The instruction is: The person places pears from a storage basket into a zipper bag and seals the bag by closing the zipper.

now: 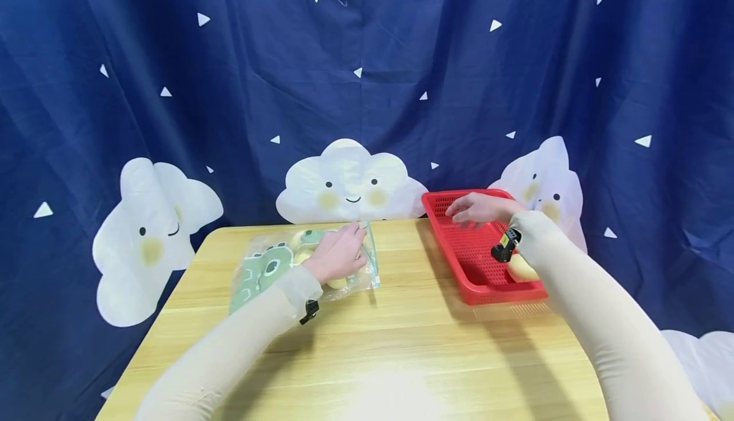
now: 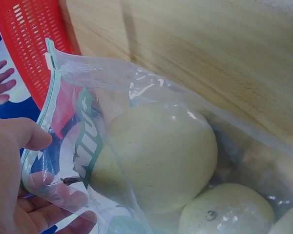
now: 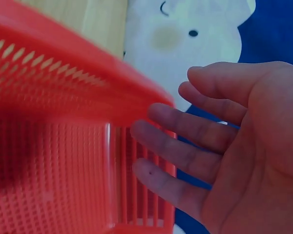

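Observation:
On the left of the table lies a clear zip bag (image 1: 249, 284) printed with a green dinosaur. Several pale yellow pears are in it; a large pear (image 2: 156, 156) with a dark stem sits near the bag's mouth. My left hand (image 1: 338, 252) holds the bag by its zip edge, thumb on the near side and fingers showing through the plastic. Over the red plastic basket (image 1: 453, 252) my right hand (image 1: 482, 207) hovers with its fingers spread and nothing in them. One pear (image 1: 520, 269) lies in the basket's near right corner, partly behind the right wrist.
The wooden table (image 1: 373, 338) runs between bag and basket toward me. A dark blue curtain (image 1: 355, 109) with white clouds hangs right behind its far edge. The basket's rim stands up around its slotted sides.

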### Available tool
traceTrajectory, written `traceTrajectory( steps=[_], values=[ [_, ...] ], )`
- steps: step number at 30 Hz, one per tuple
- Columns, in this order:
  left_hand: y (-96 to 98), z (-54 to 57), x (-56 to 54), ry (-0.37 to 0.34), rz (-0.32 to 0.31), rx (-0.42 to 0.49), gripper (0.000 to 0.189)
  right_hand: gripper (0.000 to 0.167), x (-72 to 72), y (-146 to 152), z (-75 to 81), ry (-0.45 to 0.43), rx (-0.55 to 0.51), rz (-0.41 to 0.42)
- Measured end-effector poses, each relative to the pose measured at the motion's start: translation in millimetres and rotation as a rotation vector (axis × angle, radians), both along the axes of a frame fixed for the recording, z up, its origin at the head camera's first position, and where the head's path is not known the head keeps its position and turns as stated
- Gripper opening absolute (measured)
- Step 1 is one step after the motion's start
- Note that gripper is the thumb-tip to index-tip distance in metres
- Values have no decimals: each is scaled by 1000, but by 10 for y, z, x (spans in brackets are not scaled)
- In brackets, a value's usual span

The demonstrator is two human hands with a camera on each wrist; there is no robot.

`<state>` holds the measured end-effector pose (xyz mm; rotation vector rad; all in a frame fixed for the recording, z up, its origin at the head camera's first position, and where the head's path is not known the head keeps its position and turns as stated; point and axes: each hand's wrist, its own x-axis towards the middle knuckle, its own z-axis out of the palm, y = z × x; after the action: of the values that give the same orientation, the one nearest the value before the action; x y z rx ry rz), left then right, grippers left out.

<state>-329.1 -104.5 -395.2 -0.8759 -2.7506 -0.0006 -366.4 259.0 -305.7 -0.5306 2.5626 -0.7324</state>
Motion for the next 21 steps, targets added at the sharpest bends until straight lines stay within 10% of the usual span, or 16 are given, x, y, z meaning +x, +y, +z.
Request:
traceTrajectory(
  steps=[21],
  values=[
    [-12,-25,11,23,-6,-1,44,49,127,672,-194,-134,78,-117]
  ],
)
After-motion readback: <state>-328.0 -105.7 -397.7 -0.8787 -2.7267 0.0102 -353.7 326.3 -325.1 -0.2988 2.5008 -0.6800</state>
